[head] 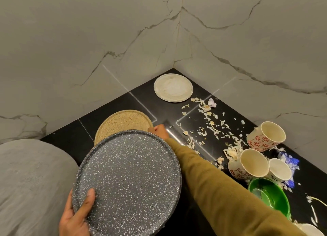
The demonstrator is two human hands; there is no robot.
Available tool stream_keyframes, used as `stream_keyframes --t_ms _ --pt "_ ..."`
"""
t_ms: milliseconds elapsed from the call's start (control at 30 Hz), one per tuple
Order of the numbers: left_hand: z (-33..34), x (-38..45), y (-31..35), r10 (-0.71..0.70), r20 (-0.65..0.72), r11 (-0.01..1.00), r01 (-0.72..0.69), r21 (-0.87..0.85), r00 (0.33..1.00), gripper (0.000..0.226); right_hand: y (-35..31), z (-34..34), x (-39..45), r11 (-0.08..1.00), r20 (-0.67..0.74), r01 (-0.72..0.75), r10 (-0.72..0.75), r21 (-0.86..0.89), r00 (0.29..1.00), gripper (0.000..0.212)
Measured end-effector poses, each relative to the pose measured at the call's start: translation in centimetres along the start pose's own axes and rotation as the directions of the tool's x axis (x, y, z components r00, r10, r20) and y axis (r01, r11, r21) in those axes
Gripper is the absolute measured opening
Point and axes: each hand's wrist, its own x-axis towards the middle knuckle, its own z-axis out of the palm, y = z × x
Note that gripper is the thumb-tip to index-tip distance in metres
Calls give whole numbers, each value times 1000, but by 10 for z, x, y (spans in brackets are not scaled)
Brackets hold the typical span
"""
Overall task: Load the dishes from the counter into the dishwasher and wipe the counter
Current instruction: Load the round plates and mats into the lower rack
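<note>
My left hand (76, 216) grips the near rim of a large grey speckled plate (129, 179), held above the black counter (69, 140). Behind it a tan speckled plate (122, 123) lies flat on the counter. My right hand (158, 130), in an olive sleeve, is at that plate's right edge, fingers curled against the rim; the grey plate hides most of the hand. A small white plate (173, 87) sits in the far corner. To the right, two flower-patterned mugs (266, 136) (247, 164) lie on their sides beside a plain white cup (279, 169) and a green bowl (270, 195).
Peelings and scraps (210, 126) are strewn over the counter's right half, with blue wrapper bits (290, 162) by the mugs. Marble walls (88, 41) meet at the corner behind. A grey cloth-like mass (30, 182) fills the lower left. Another white dish rim (311, 229) shows at bottom right.
</note>
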Motion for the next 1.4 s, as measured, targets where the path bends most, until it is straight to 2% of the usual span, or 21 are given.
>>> stream_keyframes --t_ms 33,100,200,300,367,433,533,633,700,767,833,933,1067,1133,1200,1300,1400 --pt "2 0 1 -7 -6 1000 7 -1 1000 20 -3 -5 -1 996 -45 20 -16 84 999 33" --pt "4 -1 1 -10 -1 1000 10 -22 1000 31 -8 -19 -11 957 -129 48 -11 286 992 7" --pt "2 -6 0 -11 31 999 12 -39 999 22 -3 -47 -30 805 -110 16 61 592 992 43" --pt "1 -10 -6 -10 87 998 15 -62 996 24 8 -84 -67 680 -99 30 63 733 993 36" --pt "3 -14 -9 -12 113 995 23 -97 994 25 22 -105 -92 605 -133 73 54 793 990 41" --pt "6 -19 -14 -10 142 994 25 -105 990 24 37 -119 -116 604 -207 127 64 787 976 52" --pt "15 -27 -20 -11 215 994 35 -108 976 42 54 -134 -148 744 -420 249 47 619 906 40" --pt "21 -33 -23 -3 262 996 27 -90 965 57 62 -150 -179 832 -665 398 -48 386 745 29" --pt "24 -37 -25 7 288 997 14 -71 958 57 64 -160 -201 807 -763 501 -101 313 639 31" --pt "27 -40 -28 10 309 999 4 -45 951 50 64 -169 -224 717 -807 602 -93 352 583 31" --pt "27 -42 -31 5 323 1000 3 -26 946 41 69 -178 -244 649 -815 649 -76 398 575 26" --pt "27 -46 -33 -11 339 1000 11 1 941 37 78 -187 -267 668 -811 628 -63 399 582 51" --pt "27 -50 -37 9 371 1000 -17 18 929 41 94 -190 -288 673 -882 644 26 364 471 54" --pt "28 -52 -39 6 378 999 -18 28 926 46 104 -194 -294 643 -866 637 85 425 492 48" --pt "31 -55 -41 2 386 1000 -13 28 923 47 112 -192 -298 656 -778 535 131 533 615 29" --pt "36 -60 -46 -15 400 999 -7 54 916 38 119 -173 -298 690 -571 318 169 651 803 30" --pt "44 -65 -48 -21 403 996 -17 91 915 37 128 -157 -293 696 -435 176 215 696 875 30"
